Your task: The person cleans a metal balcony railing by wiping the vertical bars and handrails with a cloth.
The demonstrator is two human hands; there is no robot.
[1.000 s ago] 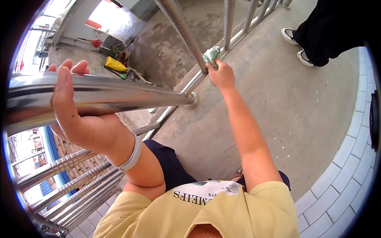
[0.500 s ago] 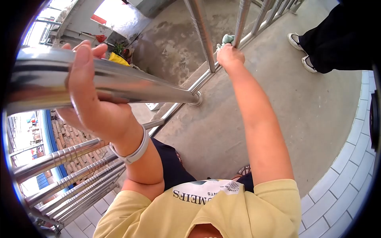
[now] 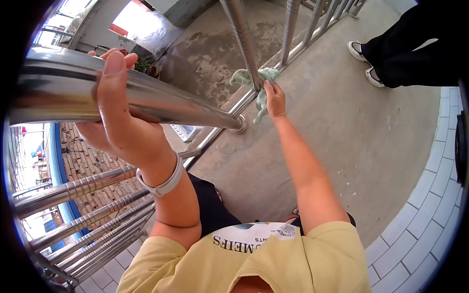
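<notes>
My left hand is wrapped around a thick shiny metal post, its fingertips showing over the far side. The post rises toward me from a round flange near the floor. Farther out, my right hand holds a pale green cloth against the foot of a thinner metal baluster. One part of the cloth spreads behind the baluster to the left, and another part hangs down below my fingers. A low metal rail runs along the floor beneath it.
A person in black trousers stands on the concrete floor at upper right. More balusters line the far side, and several horizontal bars lie at lower left. White tiles edge the floor. A white device sits beyond the rail.
My right hand has moved left and nearer with the cloth, from the farther baluster to the nearer one. The cloth is now more spread out. My left hand stays on the post.
</notes>
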